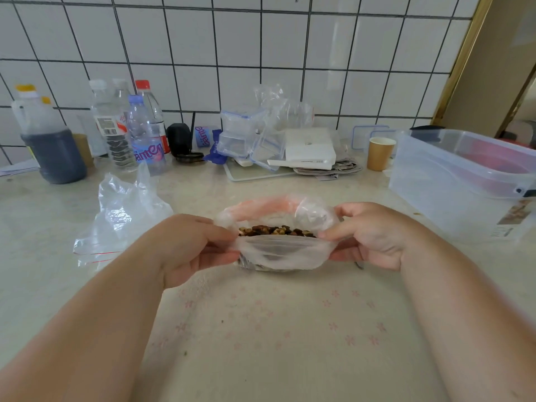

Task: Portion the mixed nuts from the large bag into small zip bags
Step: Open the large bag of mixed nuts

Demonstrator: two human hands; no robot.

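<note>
A clear plastic bag (282, 255) with a pinkish far rim sits in the middle of the table, its mouth spread wide. Brown and yellow mixed nuts (275, 230) show inside it. My left hand (191, 245) pinches the near rim at the bag's left end. At the right end, my right hand (374, 236) pinches the rim the same way. Both hands hold the near edge rolled outward. To the left lies a pile of clear small zip bags (116, 224) with red seal lines, crumpled and flat on the table.
Bottles (145, 132) and a dark jug (52, 149) stand at the back left. Clear food containers (246, 137), a white box (309, 147) and a paper cup (380, 153) line the tiled wall. A large clear storage bin (464, 181) stands at the right.
</note>
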